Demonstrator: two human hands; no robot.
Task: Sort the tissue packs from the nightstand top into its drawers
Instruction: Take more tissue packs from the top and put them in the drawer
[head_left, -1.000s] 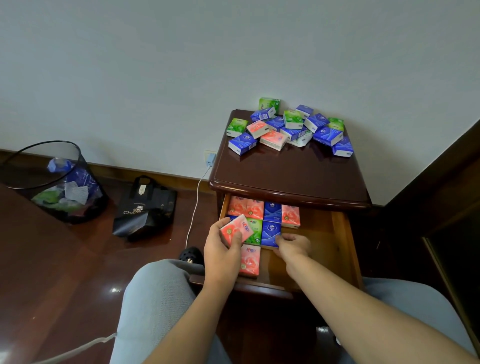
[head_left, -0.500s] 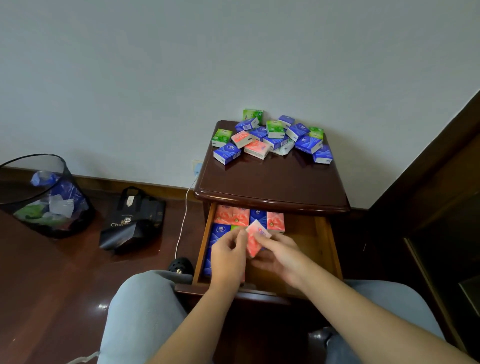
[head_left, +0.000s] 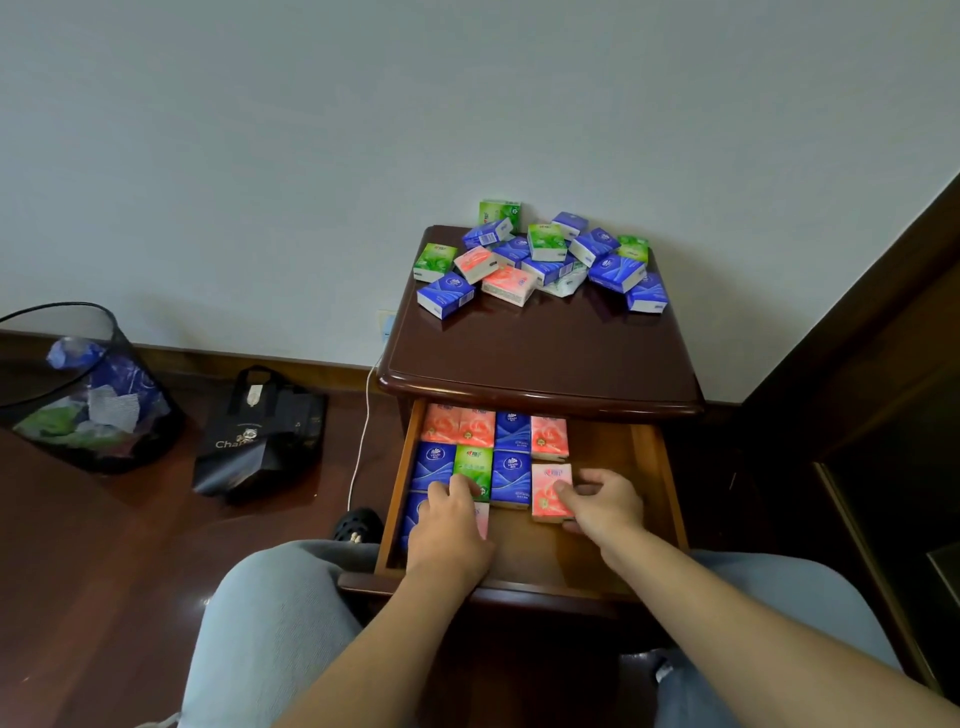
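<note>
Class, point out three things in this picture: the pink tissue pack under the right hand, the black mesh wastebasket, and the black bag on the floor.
pink tissue pack (head_left: 549, 491), head view, its printed top face
wastebasket (head_left: 111, 332), head view, its mesh wall
black bag (head_left: 249, 447), head view, its printed front

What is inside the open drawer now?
The drawer holds flat rows of tissue packs: pink, blue and one green. The left hand covers part of the front row; the right hand touches a pink pack.
</note>
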